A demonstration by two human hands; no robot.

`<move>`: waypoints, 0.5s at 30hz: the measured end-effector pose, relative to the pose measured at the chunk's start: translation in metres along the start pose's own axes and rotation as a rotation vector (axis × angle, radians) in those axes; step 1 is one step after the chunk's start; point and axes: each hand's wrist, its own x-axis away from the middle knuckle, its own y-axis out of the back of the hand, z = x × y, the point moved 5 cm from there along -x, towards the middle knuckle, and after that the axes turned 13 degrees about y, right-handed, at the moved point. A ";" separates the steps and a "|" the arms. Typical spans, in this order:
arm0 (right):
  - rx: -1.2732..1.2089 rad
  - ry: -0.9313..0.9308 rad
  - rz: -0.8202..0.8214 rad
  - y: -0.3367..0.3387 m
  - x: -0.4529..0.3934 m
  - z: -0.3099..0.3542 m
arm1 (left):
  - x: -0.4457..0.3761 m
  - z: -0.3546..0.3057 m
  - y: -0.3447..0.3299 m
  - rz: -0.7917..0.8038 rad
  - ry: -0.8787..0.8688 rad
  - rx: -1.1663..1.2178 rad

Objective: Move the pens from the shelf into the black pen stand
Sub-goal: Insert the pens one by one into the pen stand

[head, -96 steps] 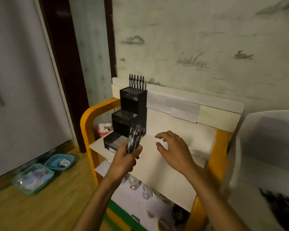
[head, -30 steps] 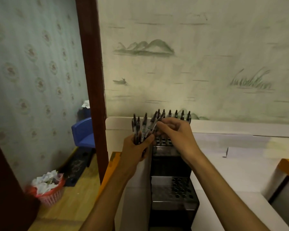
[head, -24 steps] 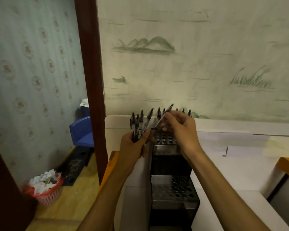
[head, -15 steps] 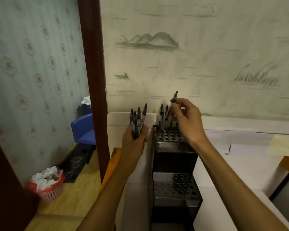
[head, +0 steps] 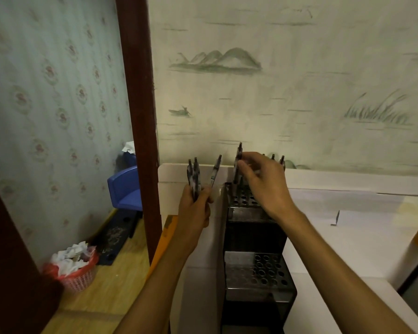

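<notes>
A small bunch of dark pens (head: 195,179) is gripped upright in the left hand (head: 196,208), one pen splayed rightward. Just beside it, the black pen stand (head: 256,249), stepped in tiers of round holes, is seen on the white shelf (head: 348,237). A single dark pen (head: 237,165) is pinched by the right hand (head: 266,184) over the top tier, its lower end at the holes. More pens (head: 281,161) are seen standing behind.

Glossy black plastic on the stand (head: 256,237), with sheen on its perforated tiers. Smooth matt white board for the shelf (head: 348,237) beneath. Left of the stand: dark polished wood post (head: 136,116), red plastic mesh basket (head: 79,278) of crumpled paper, wood-grain floor (head: 101,297).
</notes>
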 end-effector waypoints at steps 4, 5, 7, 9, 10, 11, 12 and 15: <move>0.065 0.031 0.101 -0.008 0.013 0.002 | 0.001 -0.001 0.000 0.033 -0.033 0.025; 0.072 0.025 0.110 -0.010 0.016 0.001 | 0.001 -0.001 0.000 0.040 -0.044 0.026; 0.084 0.011 0.098 -0.009 0.021 0.001 | 0.003 -0.002 -0.001 0.059 -0.060 0.040; 0.084 -0.004 0.094 -0.008 0.022 0.001 | 0.003 -0.003 -0.001 0.073 -0.064 0.063; 0.088 -0.008 0.097 -0.007 0.022 0.001 | 0.004 -0.003 -0.001 0.079 -0.066 0.068; 0.096 -0.013 0.094 -0.006 0.023 0.001 | 0.004 -0.003 -0.001 0.084 -0.069 0.072; 0.103 -0.022 0.079 -0.004 0.023 0.001 | 0.004 -0.004 -0.001 0.089 -0.072 0.083; 0.054 -0.072 -0.006 0.007 0.024 0.003 | 0.005 -0.006 0.000 0.099 -0.077 0.120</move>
